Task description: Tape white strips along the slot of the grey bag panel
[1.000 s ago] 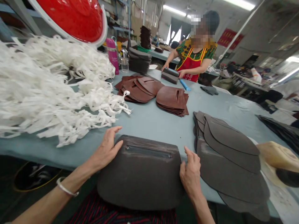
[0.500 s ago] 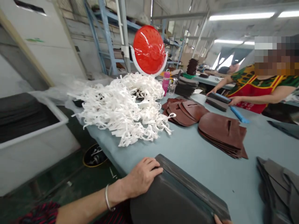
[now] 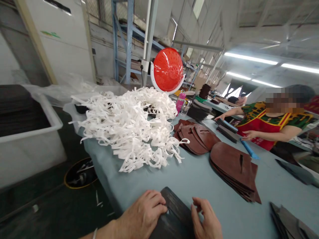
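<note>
**Dark panel (image 3: 175, 214) right between two hands, near side of the counter (image 3: 191, 182)**

Head cam: the panel's running off the bottom of the view. Left hand (image 3: 144, 214) has its fingers bunched on the panel's left side, though I can't tell if they're actually pinching it. Right hand (image 3: 206, 220) is at the other edge, thumb and fingers loosely apart; can't tell if the thumb touches. Big tangle of white strips (image 3: 134, 122) further up on the left, then a brown leather stack (image 3: 230, 162) past the right hand. Co-worker in a red apron (image 3: 255, 131) is across the counter.
</note>
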Available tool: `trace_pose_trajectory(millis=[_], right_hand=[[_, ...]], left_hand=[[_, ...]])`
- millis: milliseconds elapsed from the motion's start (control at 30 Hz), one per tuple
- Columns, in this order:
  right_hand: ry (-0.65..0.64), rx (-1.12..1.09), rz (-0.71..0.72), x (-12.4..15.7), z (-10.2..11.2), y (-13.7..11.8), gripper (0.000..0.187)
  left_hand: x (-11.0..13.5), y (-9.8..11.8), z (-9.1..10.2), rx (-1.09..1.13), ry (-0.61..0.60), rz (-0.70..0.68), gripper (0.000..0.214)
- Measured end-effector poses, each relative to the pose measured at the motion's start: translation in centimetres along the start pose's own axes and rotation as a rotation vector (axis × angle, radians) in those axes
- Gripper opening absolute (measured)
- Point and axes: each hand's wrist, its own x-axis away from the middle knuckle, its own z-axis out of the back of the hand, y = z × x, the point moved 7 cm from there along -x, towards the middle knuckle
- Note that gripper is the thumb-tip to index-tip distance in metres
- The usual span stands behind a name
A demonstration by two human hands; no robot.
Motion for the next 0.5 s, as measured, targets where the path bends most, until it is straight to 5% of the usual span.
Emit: trace_pose_trajectory(millis=[133,300,500], right_hand=[[-0.052,-0.215,-0.153,-7.5,-2.4,-2.9,0.027],[0.065,-0.486,-0.369,-14.8,-3.7,-2.2,0.036],[-0.146,-0.493,-0.311,-15.0,-6.5,-3.8,0.03]], left_hand=[[-0.2,-0.1,0.2,-0.001,0.012,-0.007,0.037],[-0.2,0.0,0.3,0.016,0.004,0.011,0.038],[-0.6,-1.1,1.3,0.16,0.088,0.068,0.026]])
